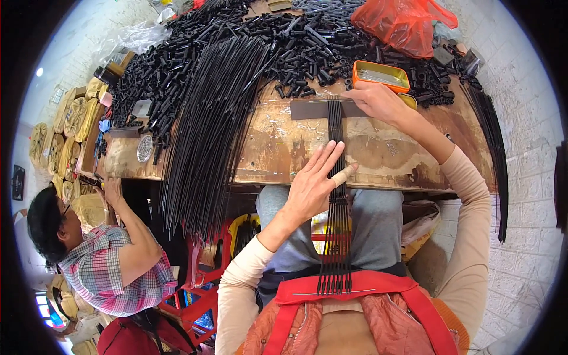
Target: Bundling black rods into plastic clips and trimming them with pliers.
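A row of thin black rods (335,127), like umbrella ribs, runs from the tabletop over its front edge toward my lap. My left hand (313,189) lies on these rods with its fingers stretched out, a tan bandage wrapped round the thumb. At the rods' far ends my right hand (373,100) is closed in a pinch on what looks like a thin metal wire. Beneath those ends lies a flat dark strip (305,110). Another thin wire (361,291) crosses the rods' near ends, over my red apron (390,283).
A large bundle of black rods (207,130) hangs over the table edge at left; more rods (494,142) hang at right. Piled black plastic parts (236,35) cover the back, near an orange tin (381,66) and a red plastic bag (405,26). Another person (118,260) works at left.
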### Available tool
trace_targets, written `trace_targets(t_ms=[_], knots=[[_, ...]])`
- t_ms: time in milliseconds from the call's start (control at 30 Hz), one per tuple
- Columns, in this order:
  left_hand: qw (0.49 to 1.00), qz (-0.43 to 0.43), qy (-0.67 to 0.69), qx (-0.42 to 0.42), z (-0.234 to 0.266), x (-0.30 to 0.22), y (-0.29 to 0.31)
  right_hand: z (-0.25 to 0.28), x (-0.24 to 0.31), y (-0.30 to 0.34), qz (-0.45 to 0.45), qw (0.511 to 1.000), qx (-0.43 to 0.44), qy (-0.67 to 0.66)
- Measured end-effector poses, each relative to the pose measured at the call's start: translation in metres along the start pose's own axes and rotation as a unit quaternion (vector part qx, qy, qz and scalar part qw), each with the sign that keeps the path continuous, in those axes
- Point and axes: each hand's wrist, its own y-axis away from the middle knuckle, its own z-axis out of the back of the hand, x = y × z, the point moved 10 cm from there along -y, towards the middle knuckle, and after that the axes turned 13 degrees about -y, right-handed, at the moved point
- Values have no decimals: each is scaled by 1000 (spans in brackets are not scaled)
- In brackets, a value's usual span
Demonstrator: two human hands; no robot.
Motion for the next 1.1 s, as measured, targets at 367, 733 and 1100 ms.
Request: trace_targets(t_ms=[367, 733, 1100], knots=[[999, 18, 38, 4, -1, 2, 0, -1, -7, -5, 48, 998, -32, -23], [999, 17, 49, -15, 2, 1, 1, -1, 1, -5, 44, 998, -38, 2], [999, 18, 49, -7, 1, 3, 1, -2, 2, -9, 52, 997, -51, -3]])
